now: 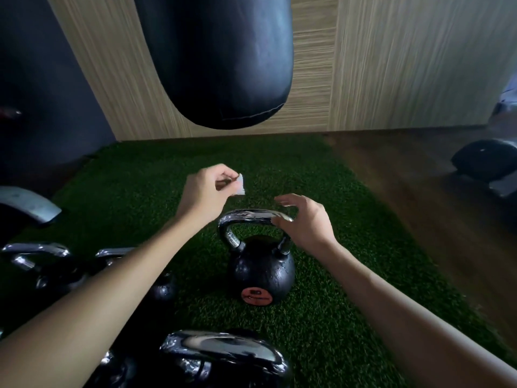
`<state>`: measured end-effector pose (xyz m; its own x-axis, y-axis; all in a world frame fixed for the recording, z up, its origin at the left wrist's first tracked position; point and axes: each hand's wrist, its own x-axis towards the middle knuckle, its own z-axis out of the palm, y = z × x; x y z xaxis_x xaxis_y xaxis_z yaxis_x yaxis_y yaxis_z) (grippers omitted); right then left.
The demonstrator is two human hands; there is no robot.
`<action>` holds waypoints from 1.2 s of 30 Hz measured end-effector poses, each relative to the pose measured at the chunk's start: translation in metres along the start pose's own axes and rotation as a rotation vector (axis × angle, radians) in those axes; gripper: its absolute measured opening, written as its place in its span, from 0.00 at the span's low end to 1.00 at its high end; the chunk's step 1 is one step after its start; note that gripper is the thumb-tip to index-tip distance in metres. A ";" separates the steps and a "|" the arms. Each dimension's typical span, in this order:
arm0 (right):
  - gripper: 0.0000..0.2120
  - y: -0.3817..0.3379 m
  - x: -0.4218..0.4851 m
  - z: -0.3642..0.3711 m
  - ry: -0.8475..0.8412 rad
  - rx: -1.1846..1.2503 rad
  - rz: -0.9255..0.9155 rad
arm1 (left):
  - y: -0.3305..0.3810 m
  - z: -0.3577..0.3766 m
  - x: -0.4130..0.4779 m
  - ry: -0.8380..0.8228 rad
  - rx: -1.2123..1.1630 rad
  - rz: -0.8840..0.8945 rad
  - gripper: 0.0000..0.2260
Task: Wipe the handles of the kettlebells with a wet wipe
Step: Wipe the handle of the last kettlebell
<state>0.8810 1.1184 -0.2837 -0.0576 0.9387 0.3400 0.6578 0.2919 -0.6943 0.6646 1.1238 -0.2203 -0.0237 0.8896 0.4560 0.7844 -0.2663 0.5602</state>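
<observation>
Kettlebells point(261, 273): at least four; one wet wipe point(240, 186) pinched in left grip point(207, 191); right grip point(305, 219) spread, empty.

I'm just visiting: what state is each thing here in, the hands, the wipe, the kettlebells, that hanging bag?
left hand: raised, pinching the wet wipe.
wet wipe: bunched small, off the handle.
right hand: open, at the handle's right end; contact unclear.
middle kettlebell: upright on green turf.
punching bag: hanging off the floor.
left kettlebells: standing, not held.

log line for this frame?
left hand: pinches wet wipe above kettlebell handle, no contact | right hand: open at handle's right end, contact unclear | kettlebell upright on turf
</observation>
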 end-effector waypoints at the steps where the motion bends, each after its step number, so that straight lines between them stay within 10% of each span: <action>1: 0.22 -0.001 0.003 0.002 -0.040 -0.080 -0.008 | -0.007 0.000 -0.003 0.005 0.059 0.090 0.05; 20: 0.13 -0.036 0.036 0.015 -0.286 -0.573 -0.088 | -0.041 0.003 -0.011 -0.288 0.084 0.140 0.22; 25: 0.12 -0.026 0.029 0.008 -0.274 -0.543 -0.079 | -0.031 0.008 0.003 -0.426 0.194 0.079 0.07; 36: 0.17 0.040 -0.017 -0.048 -0.176 -0.461 0.006 | 0.033 0.049 -0.006 -0.502 0.256 0.393 0.10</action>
<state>0.9440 1.1051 -0.2867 -0.1524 0.9686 0.1965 0.9201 0.2117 -0.3297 0.7208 1.1278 -0.2384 0.5343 0.8254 0.1821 0.7991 -0.5635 0.2094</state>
